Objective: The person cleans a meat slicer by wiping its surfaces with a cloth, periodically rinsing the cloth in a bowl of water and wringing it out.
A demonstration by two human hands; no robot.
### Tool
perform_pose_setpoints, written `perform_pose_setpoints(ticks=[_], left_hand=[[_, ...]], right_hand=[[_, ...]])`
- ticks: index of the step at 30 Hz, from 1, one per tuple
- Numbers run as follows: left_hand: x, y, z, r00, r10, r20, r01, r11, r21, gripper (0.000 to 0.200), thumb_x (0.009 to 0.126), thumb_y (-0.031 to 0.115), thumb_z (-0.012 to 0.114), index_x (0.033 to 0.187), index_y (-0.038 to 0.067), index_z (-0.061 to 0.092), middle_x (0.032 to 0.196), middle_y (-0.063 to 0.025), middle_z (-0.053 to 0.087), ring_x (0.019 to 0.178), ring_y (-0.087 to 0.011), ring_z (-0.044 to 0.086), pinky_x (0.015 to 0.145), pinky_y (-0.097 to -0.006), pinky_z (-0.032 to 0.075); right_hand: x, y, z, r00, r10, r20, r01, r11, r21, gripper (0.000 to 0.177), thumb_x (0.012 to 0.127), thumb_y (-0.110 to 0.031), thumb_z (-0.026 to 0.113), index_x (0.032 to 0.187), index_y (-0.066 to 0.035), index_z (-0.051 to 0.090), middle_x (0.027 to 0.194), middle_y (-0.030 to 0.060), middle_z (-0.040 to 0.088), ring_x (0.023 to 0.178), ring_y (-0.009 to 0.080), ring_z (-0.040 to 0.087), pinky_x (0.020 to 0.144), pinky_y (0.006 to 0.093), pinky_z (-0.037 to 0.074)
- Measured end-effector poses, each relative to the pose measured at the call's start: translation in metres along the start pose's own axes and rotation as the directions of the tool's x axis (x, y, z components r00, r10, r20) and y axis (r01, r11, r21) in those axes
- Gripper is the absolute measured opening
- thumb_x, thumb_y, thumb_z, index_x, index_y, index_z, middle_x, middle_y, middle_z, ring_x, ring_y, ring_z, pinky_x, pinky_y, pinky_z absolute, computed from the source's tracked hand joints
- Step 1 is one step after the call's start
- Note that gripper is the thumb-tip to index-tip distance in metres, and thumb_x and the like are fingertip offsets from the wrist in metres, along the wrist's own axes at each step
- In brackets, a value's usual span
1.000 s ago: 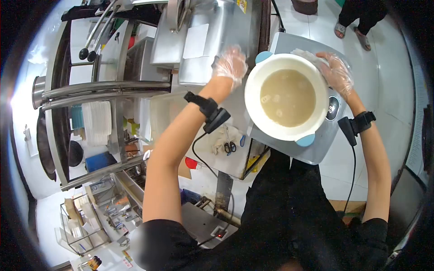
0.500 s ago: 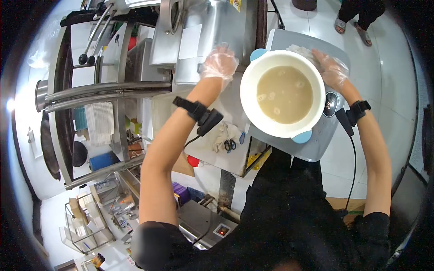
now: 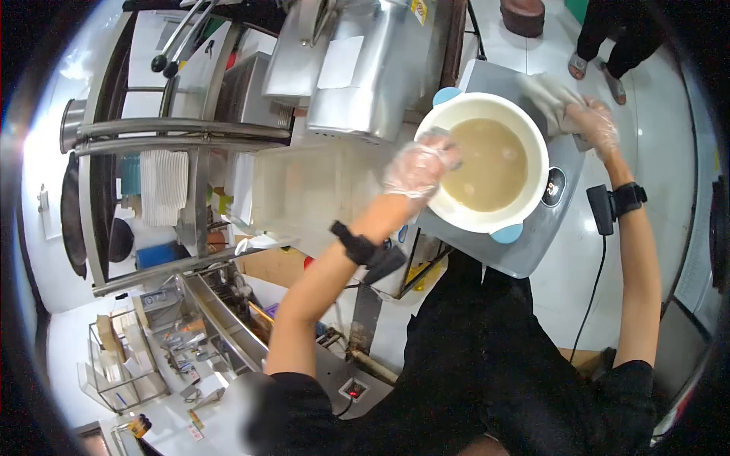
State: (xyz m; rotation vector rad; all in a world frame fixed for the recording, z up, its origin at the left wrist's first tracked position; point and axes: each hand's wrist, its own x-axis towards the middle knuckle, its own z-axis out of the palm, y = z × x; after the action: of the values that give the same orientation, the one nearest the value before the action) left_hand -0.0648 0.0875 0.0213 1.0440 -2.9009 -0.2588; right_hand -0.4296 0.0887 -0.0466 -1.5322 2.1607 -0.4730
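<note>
A round white bowl [image 3: 431, 210] with light-blue handles stands on a grey scale [image 3: 525, 254], holding cloudy beige liquid [image 3: 487, 171]. At its left rim is my left hand [image 3: 420, 163] in a clear plastic glove, fingers curled over the edge and slightly blurred. They appear closed on the rim. To the bowl's upper right, my gloved right hand [image 3: 597, 128] grips a pale cloth [image 3: 546, 95], smeared by motion, over the scale's far right part. The scale's round display [image 3: 554, 187] is lit beside the bowl.
Left of the bowl is a translucent plastic tub [image 3: 312, 182]. A steel appliance [image 3: 353, 72] stands beyond it. Metal shelving [image 3: 182, 133] with stacked white trays [image 3: 165, 188] is at the left. Another person's feet [image 3: 597, 76] show on the tiled floor, near a brown stool [image 3: 522, 17].
My left hand has come from beside the steel appliance to the bowl's left rim. My right hand has moved outward with the cloth, away from the bowl. The camera view has shifted slightly.
</note>
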Motion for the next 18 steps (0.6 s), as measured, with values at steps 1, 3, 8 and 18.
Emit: perform_pose_setpoints(ticks=[1, 3, 8, 18], left_hand=[[0.004, 0.004, 0.026, 1.000, -0.030, -0.003, 0.029, 0.997, -0.071, 0.031, 0.087, 0.004, 0.051, 0.112, 0.017, 0.063, 0.119, -0.0089, 0.061, 0.110, -0.0306, 0.060, 0.093, -0.0395, 0.053], [0.015, 0.023, 0.030, 0.994, -0.060, 0.090, 0.069, 0.993, -0.093, 0.033, 0.087, 0.007, 0.052, 0.117, 0.018, 0.061, 0.121, -0.0087, 0.060, 0.110, -0.0316, 0.060, 0.093, -0.0411, 0.052], [0.016, 0.026, 0.052, 0.986, -0.160, 0.052, 0.168, 0.918, -0.359, 0.033, 0.092, 0.017, 0.054, 0.124, 0.014, 0.058, 0.127, -0.0102, 0.059, 0.117, -0.0295, 0.057, 0.097, -0.0435, 0.048], [-0.043, 0.005, -0.044, 0.719, -0.691, 0.075, -0.069, -0.178, -0.982, 0.064, 0.094, 0.038, 0.064, 0.141, 0.001, 0.039, 0.131, -0.0096, 0.052, 0.118, -0.0195, 0.051, 0.103, -0.0340, 0.040]], right_hand=[[0.003, 0.006, -0.008, 0.991, -0.121, -0.060, 0.129, 0.979, 0.160, 0.039, 0.081, -0.034, 0.059, 0.104, -0.003, 0.067, 0.093, 0.0165, 0.068, 0.085, 0.0273, 0.066, 0.080, 0.0386, 0.051], [-0.003, 0.000, -0.008, 0.926, -0.273, -0.259, 0.376, 0.638, 0.672, 0.037, 0.089, -0.037, 0.061, 0.101, -0.003, 0.068, 0.096, 0.0068, 0.069, 0.081, 0.0175, 0.066, 0.076, 0.0349, 0.053], [-0.029, -0.079, -0.021, 0.954, -0.260, 0.148, -0.052, 0.343, 0.938, 0.033, 0.094, -0.032, 0.060, 0.114, -0.005, 0.064, 0.111, 0.0042, 0.066, 0.099, 0.0133, 0.064, 0.090, 0.0293, 0.050], [-0.081, -0.188, 0.104, 0.738, -0.638, 0.221, -0.122, 0.195, 0.973, 0.054, 0.083, -0.002, 0.066, 0.134, -0.002, 0.049, 0.131, 0.0184, 0.057, 0.121, 0.0289, 0.056, 0.103, 0.0367, 0.044]])
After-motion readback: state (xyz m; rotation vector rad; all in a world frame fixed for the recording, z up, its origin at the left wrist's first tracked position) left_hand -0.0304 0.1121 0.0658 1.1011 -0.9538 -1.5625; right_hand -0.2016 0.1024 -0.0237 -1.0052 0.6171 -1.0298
